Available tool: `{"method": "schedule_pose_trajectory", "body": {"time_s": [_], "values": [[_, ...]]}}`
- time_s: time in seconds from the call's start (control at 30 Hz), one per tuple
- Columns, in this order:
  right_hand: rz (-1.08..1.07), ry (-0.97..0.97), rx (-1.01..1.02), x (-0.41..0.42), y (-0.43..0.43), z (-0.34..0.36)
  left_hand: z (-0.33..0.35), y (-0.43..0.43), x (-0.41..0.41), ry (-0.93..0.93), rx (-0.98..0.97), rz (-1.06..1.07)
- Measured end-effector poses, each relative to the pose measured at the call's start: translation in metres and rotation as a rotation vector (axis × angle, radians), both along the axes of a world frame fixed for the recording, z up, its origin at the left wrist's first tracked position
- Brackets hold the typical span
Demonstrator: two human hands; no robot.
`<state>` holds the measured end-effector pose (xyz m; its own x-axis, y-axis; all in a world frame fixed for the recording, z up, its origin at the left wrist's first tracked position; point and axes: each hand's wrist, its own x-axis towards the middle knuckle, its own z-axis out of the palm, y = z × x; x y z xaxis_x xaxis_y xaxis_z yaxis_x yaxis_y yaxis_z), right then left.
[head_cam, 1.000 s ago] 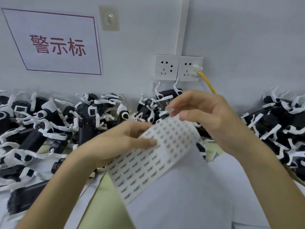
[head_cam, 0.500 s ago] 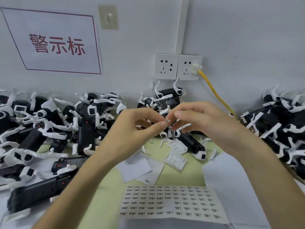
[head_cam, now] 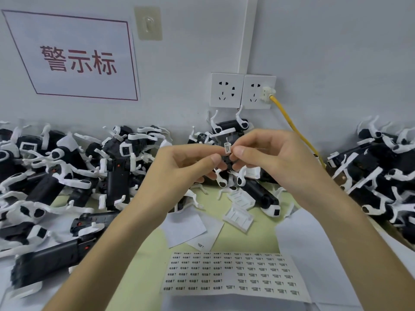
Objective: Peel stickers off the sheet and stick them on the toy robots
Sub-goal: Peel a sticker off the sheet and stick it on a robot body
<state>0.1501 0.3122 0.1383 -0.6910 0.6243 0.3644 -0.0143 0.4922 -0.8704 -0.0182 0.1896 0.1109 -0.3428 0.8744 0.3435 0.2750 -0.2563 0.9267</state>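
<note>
1. Sticker (head_cam: 227, 147): a small white printed label, held on edge in the air exactly where the two sets of fingertips meet, well above the table.
2. The right hand (head_cam: 269, 156) closes thumb and forefinger to a fine pinch at the sticker's right edge, with its other fingers curled loosely underneath. The left hand (head_cam: 179, 167) comes in the same way from the other side, thumb and forefinger tips at the left edge. I cannot tell which hand carries it. Holding it by the margins probably keeps the glue face off the skin.
3. Directly under the pinch sits something small and dark. Whether it is held or belongs to the heap behind is unclear.
4. The sticker sheet (head_cam: 229, 277) lies flat straight below the grip, nearest the person, with a gap in its lower rows. It was likely laid down so both hands are free for the fiddly work.
5. The toy robots (head_cam: 116, 176), black with white limbs, are heaped to the left of the grip, to its right, and behind it against the wall. A single robot (head_cam: 260, 194) lies just below the right hand, the easiest to reach and probably the next target.
6. Between the grip and the sheet lie paper scraps (head_cam: 186, 227) and white plastic covers (head_cam: 239, 217).
</note>
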Motion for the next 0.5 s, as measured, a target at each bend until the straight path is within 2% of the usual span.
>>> {"method": "schedule_pose_trajectory", "body": {"time_s": [0.17,0.5], "values": [[-0.052,0.079,0.058,-0.004,-0.002,-0.003,0.000,-0.001,0.000,0.045,0.004,0.012],[-0.135,0.079,0.178,-0.011,-0.005,-0.011,-0.002,0.001,-0.003,0.171,-0.023,0.023]]}}
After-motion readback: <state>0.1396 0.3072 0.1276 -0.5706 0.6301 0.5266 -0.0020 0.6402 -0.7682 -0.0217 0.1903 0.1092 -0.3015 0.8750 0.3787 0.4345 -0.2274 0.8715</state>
